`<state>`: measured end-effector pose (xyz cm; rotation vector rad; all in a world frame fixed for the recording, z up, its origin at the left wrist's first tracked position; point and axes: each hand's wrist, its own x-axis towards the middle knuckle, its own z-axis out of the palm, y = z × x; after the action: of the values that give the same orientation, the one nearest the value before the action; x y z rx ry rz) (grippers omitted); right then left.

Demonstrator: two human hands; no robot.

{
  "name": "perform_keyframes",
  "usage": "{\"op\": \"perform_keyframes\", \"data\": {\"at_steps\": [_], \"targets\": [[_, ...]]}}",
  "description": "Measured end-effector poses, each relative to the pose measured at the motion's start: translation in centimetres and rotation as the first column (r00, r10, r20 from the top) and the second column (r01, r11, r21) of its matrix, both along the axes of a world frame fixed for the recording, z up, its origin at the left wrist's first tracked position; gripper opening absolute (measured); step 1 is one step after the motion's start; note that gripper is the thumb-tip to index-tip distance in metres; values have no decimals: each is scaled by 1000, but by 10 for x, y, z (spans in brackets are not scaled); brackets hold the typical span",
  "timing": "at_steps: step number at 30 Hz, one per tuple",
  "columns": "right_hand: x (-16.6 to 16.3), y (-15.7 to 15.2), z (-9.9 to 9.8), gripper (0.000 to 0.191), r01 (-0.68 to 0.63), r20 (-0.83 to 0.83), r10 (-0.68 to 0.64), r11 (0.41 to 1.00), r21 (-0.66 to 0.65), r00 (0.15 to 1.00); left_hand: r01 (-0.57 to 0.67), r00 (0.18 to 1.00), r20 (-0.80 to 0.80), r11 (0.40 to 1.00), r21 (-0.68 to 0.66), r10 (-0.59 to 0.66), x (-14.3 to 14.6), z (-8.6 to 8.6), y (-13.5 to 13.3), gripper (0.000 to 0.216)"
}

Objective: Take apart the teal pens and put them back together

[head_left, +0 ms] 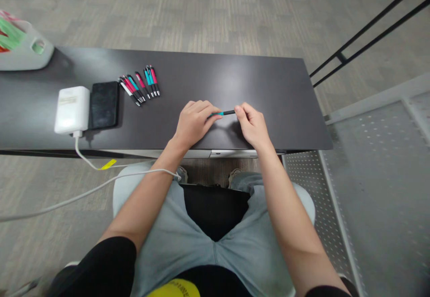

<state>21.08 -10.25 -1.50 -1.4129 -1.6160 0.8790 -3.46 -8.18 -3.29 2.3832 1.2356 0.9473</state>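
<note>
Between my two hands a teal and black pen (pixel 229 112) lies level, just above the dark desk (pixel 201 77). My left hand (pixel 196 120) is closed round its teal end, with thumb and fingers covering most of that part. The black end sits in a pinch of my right hand (pixel 251 121), and its tip is hidden by the fingers. Off to the left on the desk lie several pens (pixel 139 85) in a loose slanted row, with pink, teal and white barrels and black grips.
Left of the pens are a black phone-like slab (pixel 104 104) and a white charger block (pixel 72 109). From the block a white cable (pixel 87 194) crosses near my left forearm. A white basket (pixel 36 48) stands at the far left corner. Black metal rails (pixel 342 57) rise at the right.
</note>
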Motion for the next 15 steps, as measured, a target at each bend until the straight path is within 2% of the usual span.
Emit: {"op": "perform_keyframes", "data": {"at_steps": [3,5,7,9,11,15], "targets": [[-7,-1,-1,74,-26,-172,25,1000,-2,985,44,952,307,987,-154,6,6,-1,2,22],[-12,-2,-3,64,-58,-228,56,998,-2,972,131,840,541,949,-288,48,13,-2,2,25],[-14,-5,-6,54,-94,-210,90,995,-11,974,209,731,676,911,-357,97,21,-2,2,34],[-15,-7,-8,45,-120,-183,113,992,-28,977,236,676,726,895,-379,129,28,0,0,41],[-13,-9,-10,40,-113,-192,101,992,-51,976,227,669,730,896,-382,142,33,3,-3,44],[-5,-6,-11,42,-12,-265,-12,996,-89,964,247,650,745,885,-394,150,34,9,-3,45]]}}
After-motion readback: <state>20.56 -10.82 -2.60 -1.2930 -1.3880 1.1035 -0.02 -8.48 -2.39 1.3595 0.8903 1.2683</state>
